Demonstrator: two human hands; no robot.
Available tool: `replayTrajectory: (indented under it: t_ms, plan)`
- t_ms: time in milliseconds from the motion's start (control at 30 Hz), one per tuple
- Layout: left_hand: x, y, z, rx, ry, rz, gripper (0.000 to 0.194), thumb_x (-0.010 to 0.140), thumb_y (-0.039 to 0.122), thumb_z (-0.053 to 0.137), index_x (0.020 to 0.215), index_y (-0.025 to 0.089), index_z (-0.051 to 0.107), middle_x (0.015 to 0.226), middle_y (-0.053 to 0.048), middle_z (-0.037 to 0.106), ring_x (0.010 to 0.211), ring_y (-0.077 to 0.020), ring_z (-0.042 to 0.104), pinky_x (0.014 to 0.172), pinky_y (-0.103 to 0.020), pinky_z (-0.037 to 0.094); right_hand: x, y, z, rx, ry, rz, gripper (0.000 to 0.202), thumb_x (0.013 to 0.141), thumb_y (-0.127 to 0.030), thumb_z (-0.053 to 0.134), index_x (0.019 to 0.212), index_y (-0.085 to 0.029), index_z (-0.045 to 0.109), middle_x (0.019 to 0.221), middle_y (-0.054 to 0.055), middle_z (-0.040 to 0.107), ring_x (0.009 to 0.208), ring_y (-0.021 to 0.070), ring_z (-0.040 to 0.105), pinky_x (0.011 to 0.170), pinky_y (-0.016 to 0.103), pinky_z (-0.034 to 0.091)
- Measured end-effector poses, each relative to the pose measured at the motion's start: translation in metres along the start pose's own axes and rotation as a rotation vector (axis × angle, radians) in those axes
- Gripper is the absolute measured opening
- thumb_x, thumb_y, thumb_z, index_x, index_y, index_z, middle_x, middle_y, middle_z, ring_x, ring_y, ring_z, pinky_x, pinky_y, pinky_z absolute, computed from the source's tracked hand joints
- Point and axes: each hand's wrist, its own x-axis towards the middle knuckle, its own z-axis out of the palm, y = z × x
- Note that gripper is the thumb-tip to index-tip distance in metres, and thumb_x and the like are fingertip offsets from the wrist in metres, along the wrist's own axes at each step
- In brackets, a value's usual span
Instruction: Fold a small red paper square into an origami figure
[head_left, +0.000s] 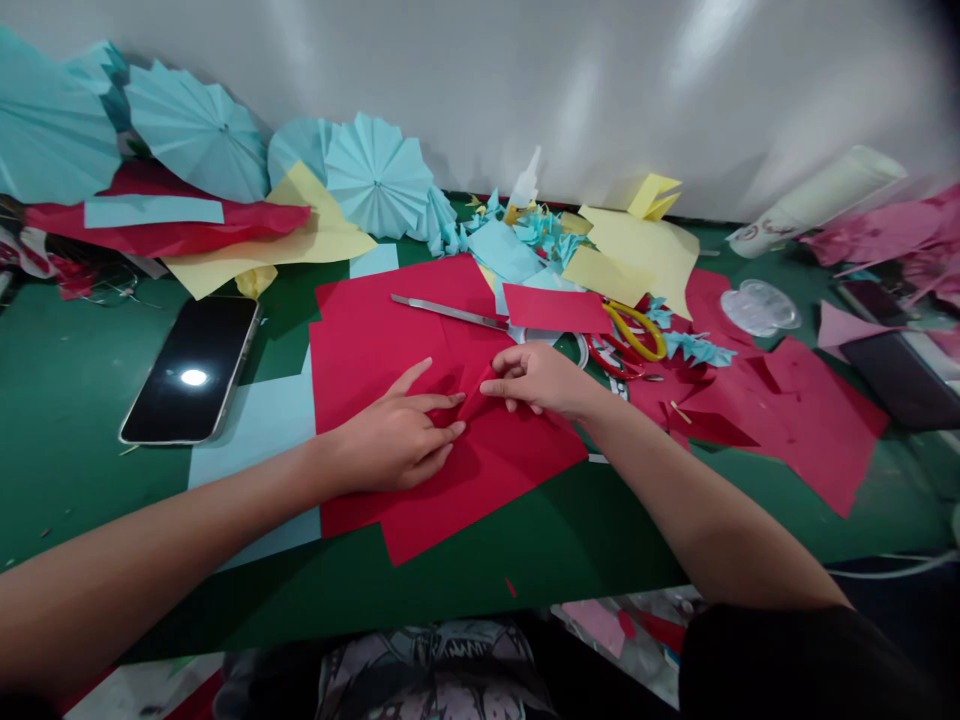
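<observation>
Red paper sheets [360,400] overlap one another on the green table. My left hand [397,435] lies on them with fingers spread, its fingertips touching a small folded piece of red paper [475,398]. The right edge of that piece is pinched between the thumb and finger of my right hand [534,378]. Just above the hands, a paper knife or scissor blade [450,312] rests on the red sheets; its far end runs under a red strip [559,308]. Yellow-handled scissors [637,332] lie beyond my right hand.
A phone [191,370] lies at left beside light blue paper [262,425]. Folded blue paper fans [379,185] stand along the wall. Yellow paper [652,250], a glue bottle [526,182], a clear plastic lid [759,307] and red scraps [810,420] crowd the back and right.
</observation>
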Motion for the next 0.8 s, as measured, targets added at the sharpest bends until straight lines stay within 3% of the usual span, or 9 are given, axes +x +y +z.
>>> replayTrajectory:
  t_ms: [167,333,567,800]
  plan:
    - [0.001,0.002,-0.002,-0.029,0.001,-0.026,0.031,0.089,0.021,0.038,0.096,0.012,0.067,0.075,-0.009,0.071,0.106,-0.0224,0.059,0.108,-0.055,0.011,0.0,0.001,-0.006,-0.099,-0.061,-0.032,0.029,0.071,-0.04,0.065,0.059,-0.015,0.055,0.045,-0.003,0.055,0.03,0.0032,0.04,0.033,0.018,0.029]
    - [0.001,0.002,-0.002,-0.017,-0.009,-0.026,0.032,0.089,0.021,0.037,0.099,0.013,0.066,0.067,-0.007,0.07,0.106,-0.0229,0.059,0.108,-0.055,0.01,0.002,0.006,-0.005,-0.164,0.008,-0.072,0.028,0.074,-0.039,0.062,0.061,-0.015,0.057,0.046,-0.002,0.056,0.032,0.004,0.043,0.037,0.019,0.033]
    - [0.001,0.003,-0.002,-0.022,-0.027,-0.042,0.031,0.089,0.021,0.037,0.098,0.015,0.066,0.075,-0.007,0.071,0.108,-0.0216,0.058,0.109,-0.054,0.009,0.002,0.004,0.003,-0.256,0.117,-0.095,0.028,0.076,-0.039,0.061,0.062,-0.016,0.054,0.048,-0.002,0.055,0.038,0.0062,0.046,0.043,0.022,0.034]
    - [0.001,0.002,0.0,-0.051,0.033,-0.038,0.03,0.089,0.019,0.038,0.095,0.012,0.067,0.075,-0.008,0.071,0.104,-0.0221,0.06,0.109,-0.054,0.01,0.004,0.009,0.005,-0.434,0.171,-0.192,0.028,0.078,-0.034,0.061,0.059,-0.017,0.05,0.053,-0.001,0.054,0.051,0.0092,0.049,0.053,0.024,0.034]
